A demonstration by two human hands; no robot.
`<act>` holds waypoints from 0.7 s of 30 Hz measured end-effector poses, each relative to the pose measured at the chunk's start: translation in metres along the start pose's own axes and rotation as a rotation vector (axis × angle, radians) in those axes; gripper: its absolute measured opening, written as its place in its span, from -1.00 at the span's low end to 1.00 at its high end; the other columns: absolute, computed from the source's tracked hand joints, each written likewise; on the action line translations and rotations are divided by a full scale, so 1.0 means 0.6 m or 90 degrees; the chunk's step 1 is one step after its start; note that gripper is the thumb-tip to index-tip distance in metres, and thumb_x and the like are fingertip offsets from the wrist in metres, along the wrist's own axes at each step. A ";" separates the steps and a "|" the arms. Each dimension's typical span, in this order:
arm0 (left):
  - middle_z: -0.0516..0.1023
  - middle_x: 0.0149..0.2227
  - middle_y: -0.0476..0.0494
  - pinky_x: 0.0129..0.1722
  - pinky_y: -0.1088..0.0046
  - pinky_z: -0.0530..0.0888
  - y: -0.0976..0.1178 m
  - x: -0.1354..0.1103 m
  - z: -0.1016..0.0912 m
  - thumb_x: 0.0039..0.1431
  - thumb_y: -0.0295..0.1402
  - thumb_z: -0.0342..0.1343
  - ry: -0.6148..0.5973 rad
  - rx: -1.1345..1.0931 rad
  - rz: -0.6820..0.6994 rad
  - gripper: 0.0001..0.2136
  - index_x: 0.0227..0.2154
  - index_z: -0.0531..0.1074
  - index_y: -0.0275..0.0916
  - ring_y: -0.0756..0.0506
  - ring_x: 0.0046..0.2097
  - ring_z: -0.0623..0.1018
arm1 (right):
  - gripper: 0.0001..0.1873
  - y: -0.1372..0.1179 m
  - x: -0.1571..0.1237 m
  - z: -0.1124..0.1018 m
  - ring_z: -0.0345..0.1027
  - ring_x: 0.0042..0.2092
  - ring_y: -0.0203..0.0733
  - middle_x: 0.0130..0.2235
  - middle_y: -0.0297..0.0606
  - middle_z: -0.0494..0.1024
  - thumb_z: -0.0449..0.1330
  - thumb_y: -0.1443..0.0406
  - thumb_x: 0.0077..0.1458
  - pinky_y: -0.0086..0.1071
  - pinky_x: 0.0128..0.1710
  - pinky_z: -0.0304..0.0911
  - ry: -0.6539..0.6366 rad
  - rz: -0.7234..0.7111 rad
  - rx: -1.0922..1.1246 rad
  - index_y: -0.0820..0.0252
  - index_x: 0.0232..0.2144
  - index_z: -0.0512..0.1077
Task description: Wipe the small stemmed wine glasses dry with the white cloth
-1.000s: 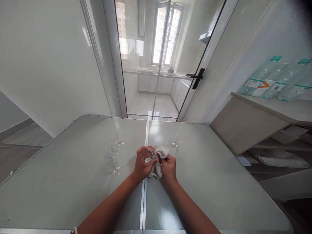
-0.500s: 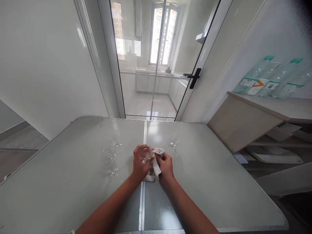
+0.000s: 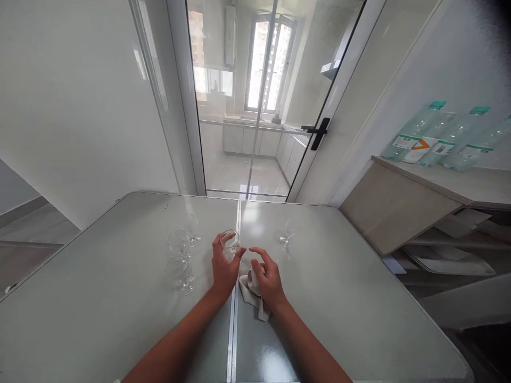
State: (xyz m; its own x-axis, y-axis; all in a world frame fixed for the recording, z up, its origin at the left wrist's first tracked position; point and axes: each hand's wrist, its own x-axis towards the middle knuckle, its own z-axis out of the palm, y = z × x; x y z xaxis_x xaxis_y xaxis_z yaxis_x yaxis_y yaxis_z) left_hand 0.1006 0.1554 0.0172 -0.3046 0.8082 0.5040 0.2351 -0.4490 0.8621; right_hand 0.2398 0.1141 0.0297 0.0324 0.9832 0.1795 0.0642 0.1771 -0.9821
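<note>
My left hand grips a small clear stemmed glass and holds it upright just above the grey table. My right hand is beside it, holding a white cloth that hangs from the palm onto the table, with the index finger stretched toward the glass. Three more clear stemmed glasses stand in a group left of my hands. A single glass stands to the right, farther back.
A seam runs down the middle of the table. Behind it is a glass sliding door with a black handle. At the right, a wooden shelf carries plastic water bottles.
The cloth has come out of the glass. My left hand moved the glass up and away, and my right hand dropped lower with the cloth toward the table.
</note>
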 end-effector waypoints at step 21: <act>0.50 0.11 -0.20 0.17 0.11 0.37 -0.010 -0.014 0.007 0.19 -0.25 0.30 -0.320 0.020 0.197 -0.42 0.20 0.19 -0.06 -0.21 0.14 0.50 | -0.76 0.004 0.006 -0.004 0.27 -0.47 -0.31 -0.47 -0.34 0.50 0.13 0.49 -0.02 -0.43 -0.44 -0.06 0.035 -0.051 -0.577 0.14 -0.45 0.56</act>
State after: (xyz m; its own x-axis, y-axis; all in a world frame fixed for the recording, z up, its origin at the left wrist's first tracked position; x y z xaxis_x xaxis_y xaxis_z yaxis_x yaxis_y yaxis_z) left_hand 0.1055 0.1532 0.0075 0.2553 0.7258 0.6387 0.2722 -0.6879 0.6729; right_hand 0.2425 0.1183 0.0280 0.0398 0.9622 0.2696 0.8269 0.1197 -0.5495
